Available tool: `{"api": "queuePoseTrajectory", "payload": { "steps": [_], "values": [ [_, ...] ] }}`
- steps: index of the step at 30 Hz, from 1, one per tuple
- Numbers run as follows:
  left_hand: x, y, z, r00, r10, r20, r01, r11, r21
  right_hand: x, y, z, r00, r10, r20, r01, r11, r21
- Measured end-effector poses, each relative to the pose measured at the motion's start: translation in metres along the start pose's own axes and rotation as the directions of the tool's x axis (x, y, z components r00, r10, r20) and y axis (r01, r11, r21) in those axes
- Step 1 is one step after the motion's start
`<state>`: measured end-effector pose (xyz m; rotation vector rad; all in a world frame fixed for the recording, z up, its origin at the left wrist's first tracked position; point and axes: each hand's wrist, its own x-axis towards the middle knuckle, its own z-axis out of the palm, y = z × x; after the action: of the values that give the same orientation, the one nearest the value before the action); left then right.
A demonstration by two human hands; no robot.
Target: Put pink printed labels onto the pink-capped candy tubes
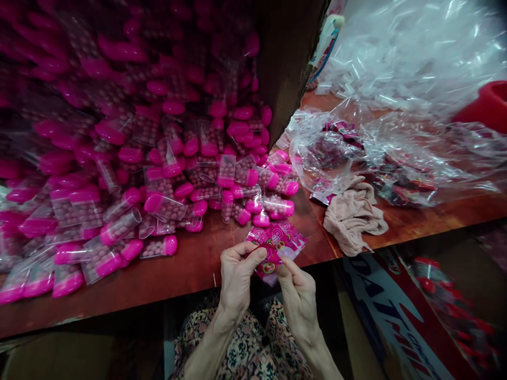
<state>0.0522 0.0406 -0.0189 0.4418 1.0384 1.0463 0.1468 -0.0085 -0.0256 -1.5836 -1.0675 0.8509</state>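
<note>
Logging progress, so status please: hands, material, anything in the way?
Left hand and right hand pinching printed pink film. Film at table edge. Pink-capped containers heaped just beyond. No obstruction visible at hands.

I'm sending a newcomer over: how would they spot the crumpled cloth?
Find the reddish-brown table, then its front edge, to the right of the right hand. There, in front of the clear plastic, lies the cloth. Its dull, pale beige fabric sets it apart from the shiny plastic and bright pink-capped containers.
</note>
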Motion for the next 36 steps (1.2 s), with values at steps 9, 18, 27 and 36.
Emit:
{"api": "queuePoseTrajectory", "payload": {
  "steps": [9, 18, 27, 36],
  "values": [
    [-0.001, 0.005, -0.009, 1.000, 0.015, 0.011, -0.016, 0.998, 0.063, 0.003, -0.010, 0.005, 0.983, 0.171, 0.072, -0.174, 0.985, 0.024],
    [-0.005, 0.014, -0.011, 0.993, 0.098, 0.060, -0.109, 0.971, 0.212, 0.003, -0.004, 0.001, 0.991, 0.108, 0.080, -0.105, 0.994, -0.039],
    [-0.005, 0.008, -0.013, 0.997, 0.073, -0.028, -0.070, 0.994, 0.089, -0.001, -0.011, 0.008, 0.994, 0.040, 0.097, -0.040, 0.999, 0.004],
    [-0.012, 0.006, -0.009, 0.998, -0.013, 0.059, 0.009, 0.997, 0.077, 0.009, -0.009, -0.008, 0.991, -0.039, 0.124, 0.050, 0.995, -0.083]
  ]
}}
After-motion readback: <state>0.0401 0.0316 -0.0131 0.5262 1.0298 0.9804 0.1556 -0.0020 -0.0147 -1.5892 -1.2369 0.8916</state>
